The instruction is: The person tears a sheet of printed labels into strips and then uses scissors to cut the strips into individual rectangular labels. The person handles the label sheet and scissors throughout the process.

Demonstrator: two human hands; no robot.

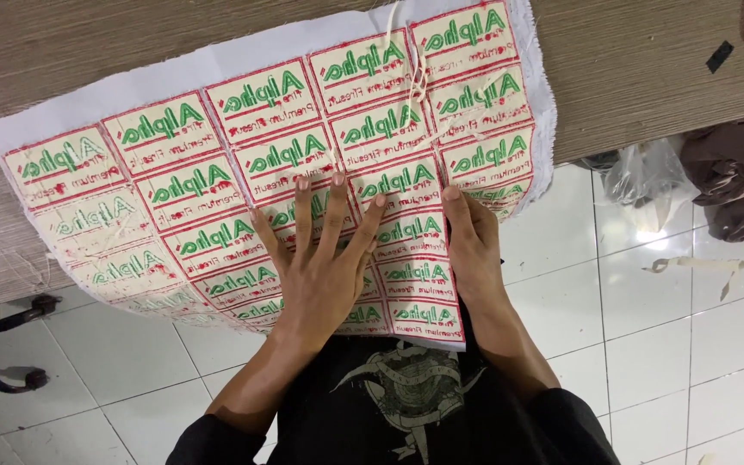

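The person wears a black top with long sleeves, the cuffs pushed up near the elbows so both forearms are bare. On the chest sits a grey-white printed emblem, apparently a winged or curling figure, though its lower part is cut off. Left hand (325, 275) and right hand (471, 245) are bare, fingers (335, 207) ringless, nails short.

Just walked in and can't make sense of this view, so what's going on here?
A person presses both bare hands on a white fabric sheet of embroidered red-bordered labels with green lettering. The sheet lies on a wooden table and hangs over its near edge. The left hand is spread flat, fingers splayed, on the middle labels. The right hand rests beside it near the sheet's right side. Loose threads trail across the top. Below is white tiled floor.
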